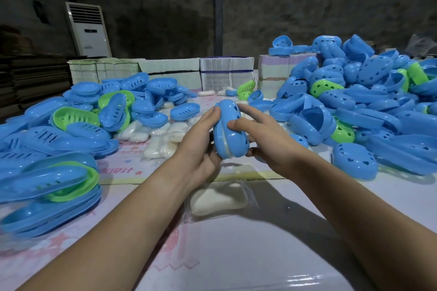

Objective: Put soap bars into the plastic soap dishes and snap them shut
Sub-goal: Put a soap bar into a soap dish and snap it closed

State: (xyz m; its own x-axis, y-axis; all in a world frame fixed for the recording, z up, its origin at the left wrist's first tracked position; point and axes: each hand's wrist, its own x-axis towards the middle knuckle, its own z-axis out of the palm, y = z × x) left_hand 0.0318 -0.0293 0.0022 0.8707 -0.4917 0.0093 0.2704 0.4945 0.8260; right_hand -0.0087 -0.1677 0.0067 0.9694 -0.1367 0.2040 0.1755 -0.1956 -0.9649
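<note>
Blue soap dish (230, 128) in both hands' clamped grip, left hand (201, 146), right hand (267, 144), between heaped dishes (354, 101).

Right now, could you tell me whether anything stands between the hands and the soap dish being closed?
Nothing visible does: the left hand and right hand already grip the blue soap dish from both sides.

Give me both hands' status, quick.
Left hand: grips the blue soap dish, held on edge.
Right hand: grips the same dish from the other side.
</note>
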